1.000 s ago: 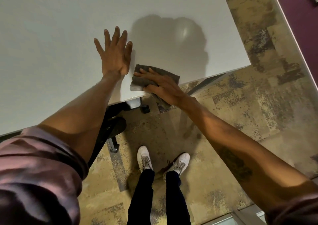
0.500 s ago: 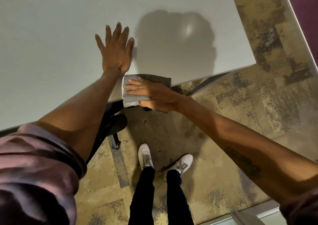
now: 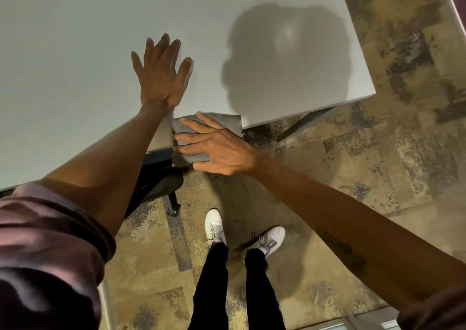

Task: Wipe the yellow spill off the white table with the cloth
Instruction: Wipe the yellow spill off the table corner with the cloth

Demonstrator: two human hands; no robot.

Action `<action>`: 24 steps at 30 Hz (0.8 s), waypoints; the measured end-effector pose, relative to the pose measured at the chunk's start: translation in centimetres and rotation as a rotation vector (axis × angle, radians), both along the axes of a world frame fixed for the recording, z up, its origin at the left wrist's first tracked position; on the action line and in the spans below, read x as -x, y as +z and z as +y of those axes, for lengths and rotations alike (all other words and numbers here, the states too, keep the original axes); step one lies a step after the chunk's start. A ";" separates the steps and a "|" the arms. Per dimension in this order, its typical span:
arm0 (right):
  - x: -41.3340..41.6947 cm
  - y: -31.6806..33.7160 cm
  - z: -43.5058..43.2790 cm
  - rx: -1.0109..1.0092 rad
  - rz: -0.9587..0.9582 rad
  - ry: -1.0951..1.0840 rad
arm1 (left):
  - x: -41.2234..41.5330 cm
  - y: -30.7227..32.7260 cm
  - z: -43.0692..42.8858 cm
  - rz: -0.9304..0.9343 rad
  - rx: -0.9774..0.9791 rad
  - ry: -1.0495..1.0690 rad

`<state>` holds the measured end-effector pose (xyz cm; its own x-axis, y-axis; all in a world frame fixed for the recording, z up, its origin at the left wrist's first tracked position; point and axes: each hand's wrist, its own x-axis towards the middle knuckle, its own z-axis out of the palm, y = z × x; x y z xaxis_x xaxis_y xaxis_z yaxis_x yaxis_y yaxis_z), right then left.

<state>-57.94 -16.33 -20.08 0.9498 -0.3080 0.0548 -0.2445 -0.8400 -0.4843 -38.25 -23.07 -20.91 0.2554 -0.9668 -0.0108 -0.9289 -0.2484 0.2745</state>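
My left hand [image 3: 161,77] lies flat on the white table [image 3: 75,52], palm down with its fingers spread, holding nothing. Just below it, at the table's near edge, my right hand [image 3: 216,148] presses on a grey cloth [image 3: 227,121]. The cloth is folded and hangs partly over the edge, and its lower end sags below the tabletop. I see no yellow spill on the visible table surface.
The shadow of my head falls on the table at the right. Under the near edge stands a black chair base with a caster [image 3: 172,210]. A dark table leg [image 3: 302,125] slants below the right corner. My white shoes [image 3: 214,229] stand on patterned carpet.
My right hand has slid the cloth leftward and toward me, from on the tabletop to over its near edge. My left hand has stayed flat on the table.
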 end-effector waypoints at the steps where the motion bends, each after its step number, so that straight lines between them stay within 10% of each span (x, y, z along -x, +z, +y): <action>1: 0.4 -0.2 0.2 0.062 -0.013 0.020 | 0.0 0.0 0.0 -0.002 -0.001 0.000; 11: 2.3 -3.0 1.5 0.489 0.121 0.009 | 0.1 0.0 -0.2 -0.010 0.008 0.007; 24: 3.7 -3.0 1.4 0.541 0.144 0.027 | 0.4 0.3 -0.1 -0.028 -0.006 -0.002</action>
